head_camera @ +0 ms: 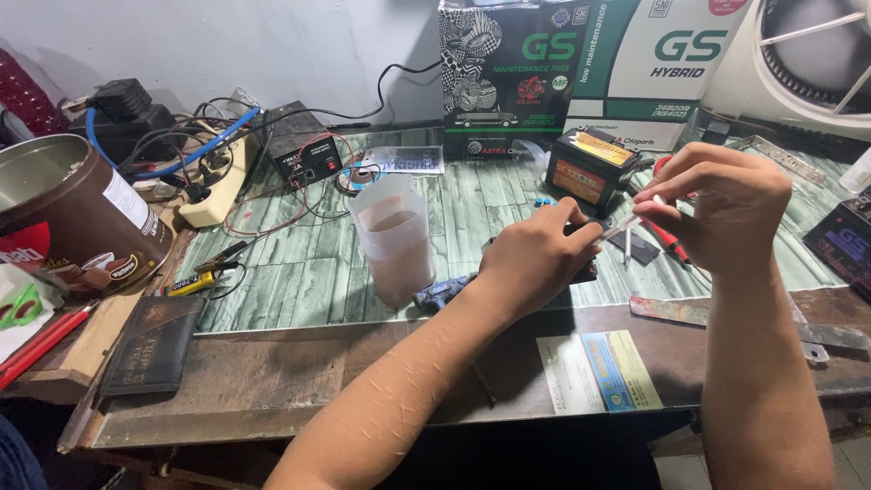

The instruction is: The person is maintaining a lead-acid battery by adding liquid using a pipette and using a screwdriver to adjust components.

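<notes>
We are pinching thin clear tube [626,227] in right hand [726,213]; left hand [535,259] gripping small black block [585,270] on green plank-pattern mat [299,272], just beside translucent plastic jug [395,240].

The bench top [299,272] at centre frame wears a green streaked plank pattern, and its near edge is bare brown wood. At the upper left sits a dark brown tin [68,218] with a white label, with a blue cable [204,145] behind it, while a milky translucent jug [393,238] stands mid-frame. Along the top stand a black-and-white patterned box [504,73] with green lettering and a white-and-green box [662,63], and below them a black battery [592,166] with an orange-and-yellow label.
</notes>
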